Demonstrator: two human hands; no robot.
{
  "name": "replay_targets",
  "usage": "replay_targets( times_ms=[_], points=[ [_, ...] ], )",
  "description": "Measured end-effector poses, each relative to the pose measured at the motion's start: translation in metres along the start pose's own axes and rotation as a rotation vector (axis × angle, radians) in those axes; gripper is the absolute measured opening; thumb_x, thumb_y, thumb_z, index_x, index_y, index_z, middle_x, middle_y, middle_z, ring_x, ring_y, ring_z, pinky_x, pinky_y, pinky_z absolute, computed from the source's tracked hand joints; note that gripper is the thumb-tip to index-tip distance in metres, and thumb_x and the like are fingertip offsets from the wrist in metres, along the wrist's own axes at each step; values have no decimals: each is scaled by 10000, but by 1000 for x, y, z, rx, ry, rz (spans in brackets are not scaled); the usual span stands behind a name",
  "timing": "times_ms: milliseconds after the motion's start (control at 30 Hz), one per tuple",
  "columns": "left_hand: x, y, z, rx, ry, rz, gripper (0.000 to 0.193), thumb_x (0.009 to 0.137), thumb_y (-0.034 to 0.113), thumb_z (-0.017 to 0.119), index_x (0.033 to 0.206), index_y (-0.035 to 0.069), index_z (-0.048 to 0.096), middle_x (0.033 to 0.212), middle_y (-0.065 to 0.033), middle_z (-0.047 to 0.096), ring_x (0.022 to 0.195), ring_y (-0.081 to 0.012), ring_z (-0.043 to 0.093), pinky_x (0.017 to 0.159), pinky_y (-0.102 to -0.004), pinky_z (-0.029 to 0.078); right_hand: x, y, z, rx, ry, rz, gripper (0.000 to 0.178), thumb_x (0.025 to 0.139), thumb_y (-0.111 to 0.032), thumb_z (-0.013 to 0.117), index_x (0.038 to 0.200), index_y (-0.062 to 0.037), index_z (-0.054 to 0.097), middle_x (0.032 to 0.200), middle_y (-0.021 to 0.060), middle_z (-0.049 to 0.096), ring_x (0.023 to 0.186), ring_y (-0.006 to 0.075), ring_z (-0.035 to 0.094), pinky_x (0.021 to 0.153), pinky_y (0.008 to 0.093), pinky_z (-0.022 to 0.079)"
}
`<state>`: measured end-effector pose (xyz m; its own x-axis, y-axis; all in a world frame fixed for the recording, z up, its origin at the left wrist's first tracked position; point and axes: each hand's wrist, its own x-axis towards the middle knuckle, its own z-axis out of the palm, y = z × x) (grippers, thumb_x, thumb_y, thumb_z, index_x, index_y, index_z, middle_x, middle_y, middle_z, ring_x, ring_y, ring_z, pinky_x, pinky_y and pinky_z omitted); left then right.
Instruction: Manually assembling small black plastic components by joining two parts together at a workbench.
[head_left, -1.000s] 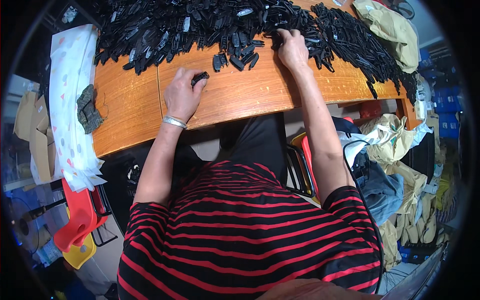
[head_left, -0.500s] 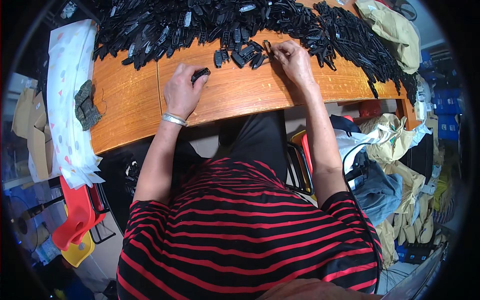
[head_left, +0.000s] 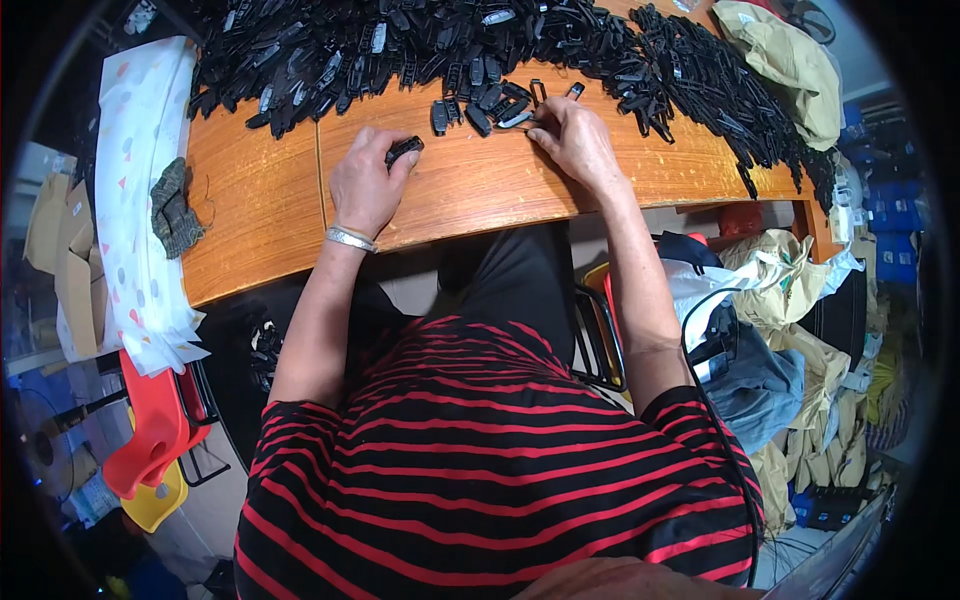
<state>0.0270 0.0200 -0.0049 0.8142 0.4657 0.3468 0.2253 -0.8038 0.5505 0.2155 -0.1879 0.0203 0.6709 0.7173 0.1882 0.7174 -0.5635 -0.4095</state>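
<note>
My left hand [head_left: 368, 180] is closed around a small black plastic shell [head_left: 404, 150], which looks like a key fob case, held just above the table's near part. Farther right, my right hand [head_left: 577, 145] has its fingers bent together at a few loose black fob pieces. A thin light-edged piece [head_left: 515, 120] meets its thumb and fingertip. Past its knuckles a dark piece with a shiny face [head_left: 575, 91] shows; whether the hand grips it cannot be seen. A narrow black frame [head_left: 538, 92] lies just beyond the fingers. Several loose shells [head_left: 478, 120] lie left of it.
A large heap of black fob parts [head_left: 330, 65] covers the far side of the wooden table [head_left: 260, 190]. A dark knitted cloth [head_left: 174, 210] and a white patterned sheet [head_left: 140, 190] lie at left. A tan sack [head_left: 785, 65] sits at far right. Red chair [head_left: 150, 430] at lower left.
My right hand has let go of the narrow black frame, which now lies on the table, and has shifted slightly nearer to me onto other pieces. The left hand keeps its shell, nearly still.
</note>
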Motion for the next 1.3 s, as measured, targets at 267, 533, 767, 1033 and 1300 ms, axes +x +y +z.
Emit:
replay_targets(
  times_ms=[267, 533, 767, 1033, 1300],
  points=[
    [0, -1, 0, -4, 7, 15, 212, 823, 242, 696, 986, 107, 677, 874, -90, 595, 802, -298, 613, 661, -380, 476, -3, 1, -1, 128, 43, -157, 229, 824, -137, 688, 1011, -9, 662, 918, 166, 649, 860, 332, 638, 760, 384, 504],
    [0, -3, 1, -39, 27, 26, 212, 830, 227, 690, 993, 92, 678, 877, -110, 601, 810, -311, 613, 683, -382, 480, -9, -14, -21, 146, -32, -59, 207, 810, -157, 666, 949, -4, 683, 863, 133, 648, 788, 283, 644, 735, 349, 504],
    [0, -4, 1, -56, 31, -1, 197, 841, 191, 672, 994, 68, 671, 905, -117, 619, 838, -309, 621, 714, -369, 488, -3, -44, -13, -151, -243, -179, 233, 820, -241, 675, 911, -27, 678, 876, 153, 648, 843, 342, 634, 772, 429, 511],
    [1, -11, 5, -151, 80, 17, 178, 826, 211, 681, 968, 102, 675, 916, -84, 638, 827, -308, 638, 683, -382, 498, 4, -52, 6, 49, -97, -257, 212, 837, -226, 675, 953, -49, 670, 913, 141, 632, 846, 332, 639, 749, 418, 512],
    [2, -18, 8, -393, 63, -105, 196, 855, 154, 660, 1034, 75, 651, 974, -93, 674, 826, -235, 651, 722, -322, 504, -10, -70, 27, 3, -114, -343, 260, 773, -205, 735, 955, -50, 634, 899, 122, 638, 800, 329, 648, 691, 421, 513]
  ],
)
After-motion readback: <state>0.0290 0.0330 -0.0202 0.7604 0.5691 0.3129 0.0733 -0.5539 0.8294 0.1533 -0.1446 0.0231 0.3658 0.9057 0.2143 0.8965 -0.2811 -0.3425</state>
